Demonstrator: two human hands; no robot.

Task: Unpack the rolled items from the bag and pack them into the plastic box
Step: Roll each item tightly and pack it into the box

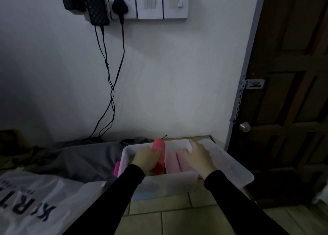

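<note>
A translucent white plastic box (159, 185) stands on the tiled floor by the wall. My left hand (146, 159) grips a red rolled item (158, 146) that tilts up out of the box's left half. Two pale pink rolled items (174, 162) lie side by side in the right half. My right hand (199, 156) rests flat on them with its fingers spread, touching the box's far rim. A white bag with black letters (33, 202) lies at the lower left. A magenta item (116, 168) shows just outside the box's left wall.
The box's translucent lid (229, 163) lies against its right side. Grey cloth (79, 158) covers the floor to the left. Black cables (110, 85) hang from wall sockets down to the floor. A dark wooden door (287, 92) stands at the right.
</note>
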